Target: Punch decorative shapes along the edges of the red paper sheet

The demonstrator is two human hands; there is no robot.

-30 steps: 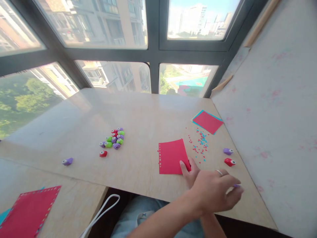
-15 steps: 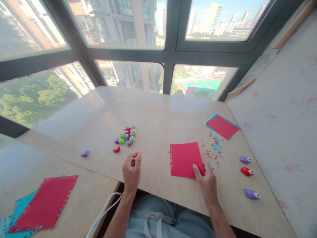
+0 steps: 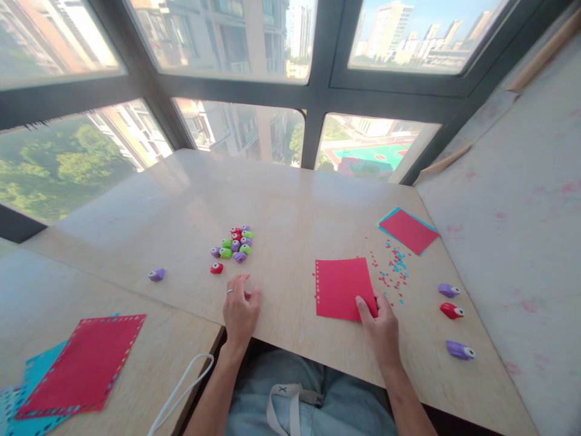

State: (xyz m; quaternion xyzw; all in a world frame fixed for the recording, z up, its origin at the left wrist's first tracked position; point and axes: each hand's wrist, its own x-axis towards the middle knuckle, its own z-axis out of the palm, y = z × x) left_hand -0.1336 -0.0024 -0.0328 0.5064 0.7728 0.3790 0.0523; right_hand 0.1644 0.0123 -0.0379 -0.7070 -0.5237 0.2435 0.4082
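Observation:
My right hand grips the lower right corner of a red paper sheet, thumb on top. A row of small punched holes runs down that sheet's left edge. My left hand is over the table near its front edge, fingers loosely bent and apart, holding nothing. Just beyond it sits a red craft punch. Farther back stands a cluster of purple, green and red craft punches. Another purple punch lies by itself to the left.
Red and blue paper bits are scattered right of the sheet. Behind them lies a stack of coloured paper. Several punches, one of them red, line the right side. Hole-edged red paper and a white cable are at left.
My left hand's fingers have loosened from a pinch and spread apart. My right hand keeps its grip on the red sheet. The view has shifted slightly.

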